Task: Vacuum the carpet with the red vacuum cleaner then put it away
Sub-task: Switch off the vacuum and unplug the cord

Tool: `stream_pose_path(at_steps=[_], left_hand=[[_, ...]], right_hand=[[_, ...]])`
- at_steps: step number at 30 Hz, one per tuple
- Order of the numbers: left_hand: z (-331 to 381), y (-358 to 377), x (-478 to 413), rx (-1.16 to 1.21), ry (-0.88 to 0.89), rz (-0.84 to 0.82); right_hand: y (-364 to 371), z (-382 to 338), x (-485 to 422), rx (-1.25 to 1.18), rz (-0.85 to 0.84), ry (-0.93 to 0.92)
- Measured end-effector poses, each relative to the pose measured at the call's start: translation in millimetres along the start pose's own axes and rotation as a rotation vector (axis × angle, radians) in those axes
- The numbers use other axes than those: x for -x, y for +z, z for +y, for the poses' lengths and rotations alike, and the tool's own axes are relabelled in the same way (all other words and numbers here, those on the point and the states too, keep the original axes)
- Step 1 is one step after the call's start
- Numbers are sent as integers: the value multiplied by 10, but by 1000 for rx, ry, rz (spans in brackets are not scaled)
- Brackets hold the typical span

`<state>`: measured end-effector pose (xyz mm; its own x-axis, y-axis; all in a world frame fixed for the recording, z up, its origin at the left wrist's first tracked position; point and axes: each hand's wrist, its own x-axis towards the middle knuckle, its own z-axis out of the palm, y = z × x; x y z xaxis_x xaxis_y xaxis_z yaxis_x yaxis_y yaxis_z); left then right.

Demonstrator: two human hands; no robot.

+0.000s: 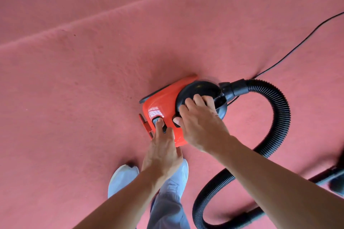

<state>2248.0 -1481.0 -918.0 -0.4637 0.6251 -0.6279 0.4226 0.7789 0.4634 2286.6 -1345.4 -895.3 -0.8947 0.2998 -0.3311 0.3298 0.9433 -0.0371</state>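
- The red vacuum cleaner (163, 102) sits on the pink carpet (83, 80), just ahead of the person's pale shoe (122, 178). Both hands are down on it.
- The black hose (279, 113) loops wide to the right and comes back round near the legs. To my eye, a careless step back or sideways could catch a foot in it and drag the machine over.
- The thin power cord (307, 37) runs off to the upper right, past a ripple in the carpet. A hard pull on the body could probably snag it there or tug at the plug, which is out of sight.
- At the rear, the left button (155, 118) and a second button (177, 126) lie side by side. I cannot tell what either one does, so a press on the wrong one is a risk.
- Left hand (162, 152): the fingers (158, 123) are mostly straight, the forefinger tip presses the left button, and the hand holds nothing.
- Right hand (200, 122): the fingers (198, 98) curl over the black handle (220, 101) on the dome and appear to grip it. The thumb lies against the second button.
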Motion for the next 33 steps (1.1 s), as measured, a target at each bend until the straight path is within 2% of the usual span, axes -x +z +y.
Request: stream_pose_path(at_steps=[4, 7, 9, 12, 14, 18, 20, 25, 28, 33], left_hand=[[42, -26, -43, -50, -41, -33], [29, -159, -82, -56, -3, -98], [3, -326, -179, -67, 22, -183], [67, -737, -329, -124, 29, -382], [185, -1063, -349, -183, 24, -444], [576, -1831, -169, -280, 84, -317], [828, -2270, -27, -300, 105, -258], [1495, -3307, 499, -314, 230, -67], [1923, -3830, 956, -418, 333, 16], [2730, -4697, 1770, -465, 406, 115]], right_hand=[[23, 16, -9, -12, 20, -17], [44, 47, -9, -19, -3, -26], [-41, 40, -51, -31, -110, -29], [-236, 58, -109, 15, -383, -31], [-463, 66, -120, -11, -389, 19], [-1260, 139, -170, -199, -245, 214], [-1741, 238, -202, -236, -273, 288], [-2999, 429, -93, -357, -275, 308], [-3855, 496, 163, -367, -232, 305], [-5264, 610, 575, -403, -80, 359]])
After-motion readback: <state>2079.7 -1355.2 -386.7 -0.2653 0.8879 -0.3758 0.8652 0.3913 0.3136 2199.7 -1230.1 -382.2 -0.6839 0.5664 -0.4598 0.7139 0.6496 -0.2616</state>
